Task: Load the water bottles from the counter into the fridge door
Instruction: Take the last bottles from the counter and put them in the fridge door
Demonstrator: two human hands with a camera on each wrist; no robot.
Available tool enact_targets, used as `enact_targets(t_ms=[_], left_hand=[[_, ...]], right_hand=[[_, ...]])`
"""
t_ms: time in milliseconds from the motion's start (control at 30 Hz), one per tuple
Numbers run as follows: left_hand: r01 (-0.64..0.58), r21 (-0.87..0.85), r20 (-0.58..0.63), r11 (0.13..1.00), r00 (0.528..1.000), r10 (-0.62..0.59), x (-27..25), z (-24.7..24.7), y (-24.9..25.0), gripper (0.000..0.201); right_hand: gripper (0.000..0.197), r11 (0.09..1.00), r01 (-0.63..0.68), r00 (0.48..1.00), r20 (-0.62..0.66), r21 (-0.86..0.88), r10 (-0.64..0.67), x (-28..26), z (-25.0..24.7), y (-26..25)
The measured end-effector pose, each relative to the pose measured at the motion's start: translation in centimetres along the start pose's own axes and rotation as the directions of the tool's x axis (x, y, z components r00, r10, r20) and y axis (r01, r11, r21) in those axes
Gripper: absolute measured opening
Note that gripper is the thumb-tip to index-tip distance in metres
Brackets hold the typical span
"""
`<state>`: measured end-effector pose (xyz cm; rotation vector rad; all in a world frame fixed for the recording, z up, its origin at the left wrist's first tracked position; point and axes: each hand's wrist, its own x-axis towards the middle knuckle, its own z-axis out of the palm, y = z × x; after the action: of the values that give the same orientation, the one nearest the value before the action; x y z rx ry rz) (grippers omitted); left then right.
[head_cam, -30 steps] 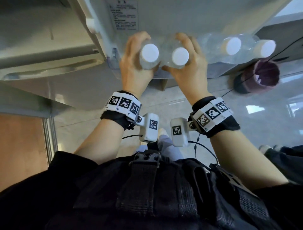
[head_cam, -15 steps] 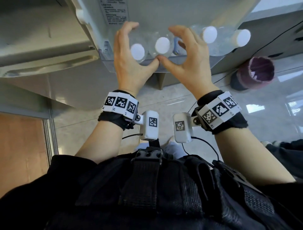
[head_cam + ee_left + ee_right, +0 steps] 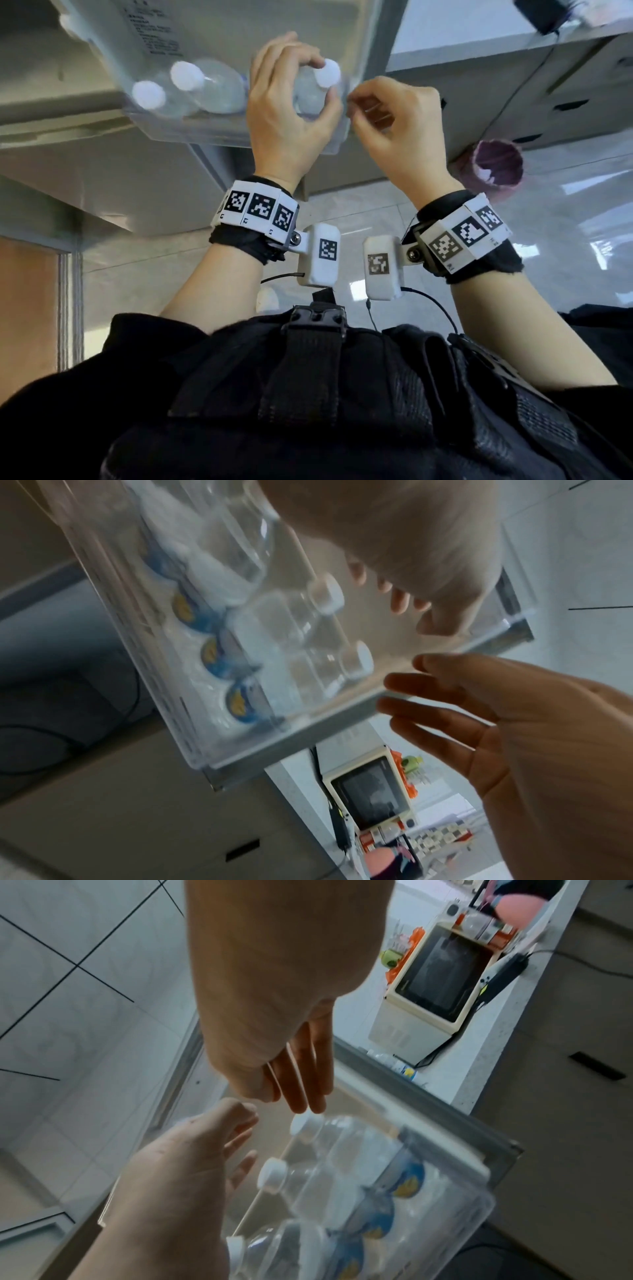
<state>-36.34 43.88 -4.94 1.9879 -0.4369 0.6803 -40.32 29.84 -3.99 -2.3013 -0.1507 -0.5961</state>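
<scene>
Several clear water bottles with white caps stand in the clear fridge door shelf (image 3: pixel 205 137). Two caps (image 3: pixel 186 75) (image 3: pixel 149 94) show at its left. My left hand (image 3: pixel 291 102) reaches over another bottle (image 3: pixel 327 77) near the shelf's right end. In the right wrist view the left hand's fingers (image 3: pixel 301 1074) are straight, with their tips at that bottle's cap (image 3: pixel 306 1125). My right hand (image 3: pixel 394 123) hangs loosely curled beside the shelf's right end and holds nothing (image 3: pixel 192 1164). The blue and yellow labels (image 3: pixel 212 653) show through the shelf wall.
The white fridge door (image 3: pixel 239 20) rises behind the shelf. A counter (image 3: pixel 479 37) with drawers lies to the right, and a cream microwave (image 3: pixel 435 988) stands on it. A purple bin (image 3: pixel 493 168) is on the glossy tiled floor below.
Both hands set their bottles into the shelf and let go. My left hand has since moved right to another bottle's cap, and my right hand has drawn back off the shelf.
</scene>
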Motion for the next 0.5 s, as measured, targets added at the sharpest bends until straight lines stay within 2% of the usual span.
enact_targets(t_ms=[100, 233, 500], left_hand=[[0.027, -0.019, 0.098, 0.999, 0.995, -0.025, -1.3, 3.8, 2.9, 0.014], [0.113, -0.057, 0.265, 0.992, 0.960, -0.094, -1.9, 8.7, 5.3, 0.015], [0.226, -0.099, 0.362, 0.969, 0.915, -0.176, 2.1, 19.1, 6.2, 0.008]], right_hand=[[0.015, 0.997, -0.071, 0.993, 0.094, -0.033, 0.074, -1.6, -3.6, 2.9], [0.019, 0.986, -0.153, 0.969, 0.185, -0.064, 0.163, -2.2, -7.4, 6.7], [0.027, 0.958, -0.272, 0.921, 0.263, -0.095, 0.287, 2.1, -11.2, 15.7]])
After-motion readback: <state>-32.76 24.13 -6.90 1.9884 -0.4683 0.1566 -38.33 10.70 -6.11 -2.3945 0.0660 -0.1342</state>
